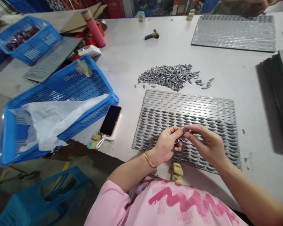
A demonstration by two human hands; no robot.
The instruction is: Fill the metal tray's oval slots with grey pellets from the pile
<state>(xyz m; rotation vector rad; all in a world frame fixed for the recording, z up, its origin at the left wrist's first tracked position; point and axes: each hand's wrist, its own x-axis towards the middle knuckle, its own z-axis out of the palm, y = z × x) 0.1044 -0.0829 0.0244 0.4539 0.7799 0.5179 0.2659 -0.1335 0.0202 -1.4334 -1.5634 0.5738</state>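
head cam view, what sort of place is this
Probably a small factory workshop doing handwork: a slotted metal tray part-filled with small grey pieces, a loose heap of those pieces on the long white worktable, and blue plastic crates beside it.

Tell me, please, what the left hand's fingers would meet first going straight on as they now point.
The left hand would probably meet the small grey metal piece held by the right hand, though depth is unclear.

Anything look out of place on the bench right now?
A few stray grey metal pieces lie apart from the main pile, loose on the white table to its right. A phone with a white cable also sits on the work surface, beside the slotted metal tray.
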